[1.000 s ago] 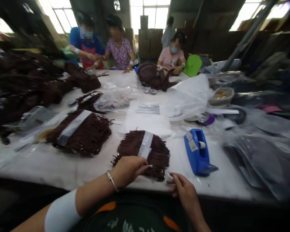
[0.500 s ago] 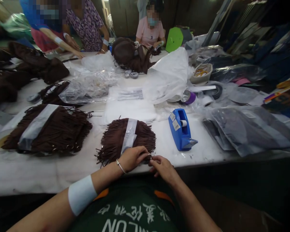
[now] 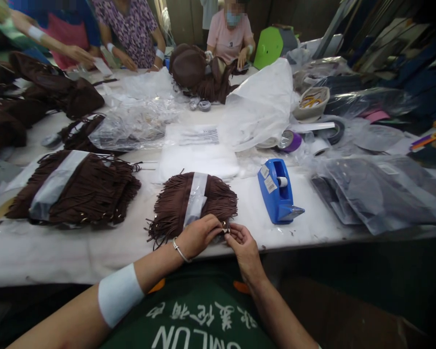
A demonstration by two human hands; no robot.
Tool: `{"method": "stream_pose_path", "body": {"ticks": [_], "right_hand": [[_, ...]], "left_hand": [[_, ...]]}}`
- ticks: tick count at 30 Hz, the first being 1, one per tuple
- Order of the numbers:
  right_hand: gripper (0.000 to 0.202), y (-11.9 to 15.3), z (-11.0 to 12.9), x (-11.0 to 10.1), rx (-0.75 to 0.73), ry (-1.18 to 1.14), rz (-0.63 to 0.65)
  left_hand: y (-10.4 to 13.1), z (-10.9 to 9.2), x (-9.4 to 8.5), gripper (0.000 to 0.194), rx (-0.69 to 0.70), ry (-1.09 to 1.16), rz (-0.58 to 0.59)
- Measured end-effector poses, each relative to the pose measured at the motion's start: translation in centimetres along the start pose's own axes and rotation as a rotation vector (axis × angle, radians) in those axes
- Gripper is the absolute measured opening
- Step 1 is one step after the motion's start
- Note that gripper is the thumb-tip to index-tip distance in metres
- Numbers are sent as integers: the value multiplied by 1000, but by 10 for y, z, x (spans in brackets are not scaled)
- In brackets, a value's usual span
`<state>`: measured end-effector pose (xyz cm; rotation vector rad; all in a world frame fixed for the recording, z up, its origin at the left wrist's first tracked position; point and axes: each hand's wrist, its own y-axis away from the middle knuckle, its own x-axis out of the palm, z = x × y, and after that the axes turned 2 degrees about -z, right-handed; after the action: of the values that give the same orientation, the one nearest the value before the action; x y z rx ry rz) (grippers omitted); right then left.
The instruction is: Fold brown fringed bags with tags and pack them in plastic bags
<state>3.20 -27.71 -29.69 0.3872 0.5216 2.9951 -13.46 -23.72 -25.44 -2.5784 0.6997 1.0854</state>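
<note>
A brown fringed bag (image 3: 174, 201), wrapped by a pale band (image 3: 196, 196), lies flat on the table just in front of me. At its near right corner is a small shiny metal fitting (image 3: 225, 227); its exact kind is too small to make out. My left hand (image 3: 198, 236) pinches the fitting from the left, its wrist resting by the bag's near edge. From the right, my right hand (image 3: 245, 247) has thumb and fingers closed on the same fitting. The fingertips partly hide it.
A blue tape dispenser (image 3: 278, 194) stands right of the bag. Left lies a stack of brown fringed bags (image 3: 83, 189). Grey pieces in clear plastic (image 3: 381, 189) lie at the right. Beyond are white sheets (image 3: 199, 157), plastic bags (image 3: 263, 106) and scissors in a basket (image 3: 312, 109). Several people work across the table.
My right hand has turned more upright, its fingers closer round the metal fitting, which shows more plainly. At the far left, a co-worker's arm has moved and now holds out a white piece.
</note>
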Motion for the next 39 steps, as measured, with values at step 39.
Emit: {"method": "stream_pose_path", "body": {"ticks": [39], "right_hand": [[49, 1, -2, -20, 10, 91, 220]], "left_hand": [[7, -20, 25, 13, -32, -452, 118]]}}
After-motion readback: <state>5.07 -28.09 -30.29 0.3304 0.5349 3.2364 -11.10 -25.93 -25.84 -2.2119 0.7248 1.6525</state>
